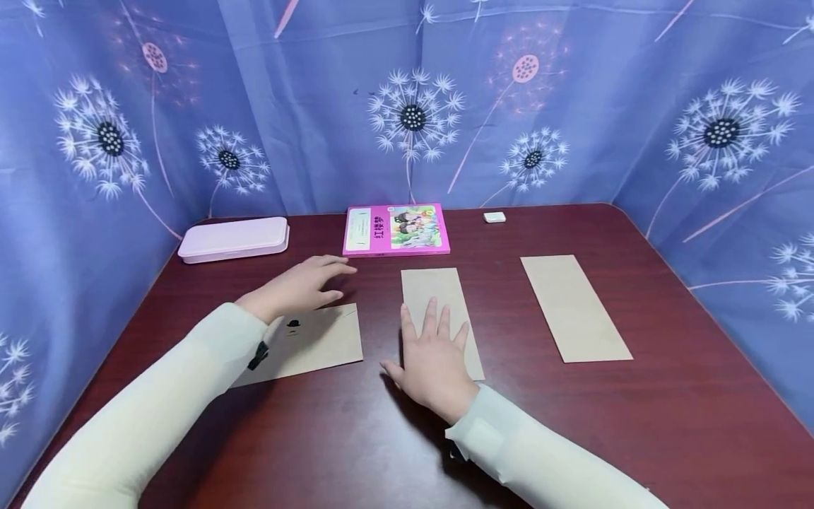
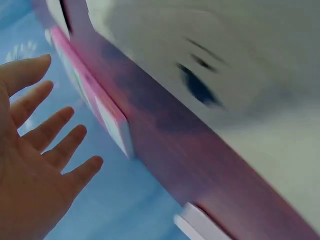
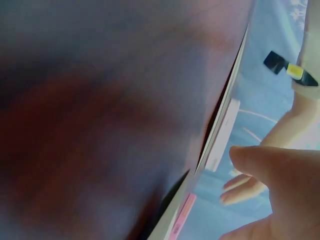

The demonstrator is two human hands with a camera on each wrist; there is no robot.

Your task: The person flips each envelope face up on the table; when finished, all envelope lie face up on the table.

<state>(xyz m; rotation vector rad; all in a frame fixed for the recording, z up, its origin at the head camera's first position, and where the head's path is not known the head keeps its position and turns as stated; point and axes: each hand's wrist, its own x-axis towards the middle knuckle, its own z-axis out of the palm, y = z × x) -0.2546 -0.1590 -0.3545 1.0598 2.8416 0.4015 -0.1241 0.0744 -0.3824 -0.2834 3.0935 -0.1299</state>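
A brown paper envelope [image 1: 331,343] with a small black hat print lies at the left of the table; its left end is hidden by the sleeve. Above its far edge my left hand [image 1: 302,286] hovers, fingers spread and holding nothing, as the left wrist view also shows. My right hand [image 1: 435,367] has its fingers spread over the middle piece, a plain tan paper rectangle [image 1: 431,283]. Whether the palm touches that paper I cannot tell. Farther right lies a similar tan paper rectangle [image 1: 575,307], away from both hands.
Along the back of the dark red table [image 1: 305,452] are a pale pink case [image 1: 235,237], a pink book [image 1: 396,230] and a small white block [image 1: 494,217]. A blue dandelion-patterned curtain [image 1: 318,106] encloses the back and sides.
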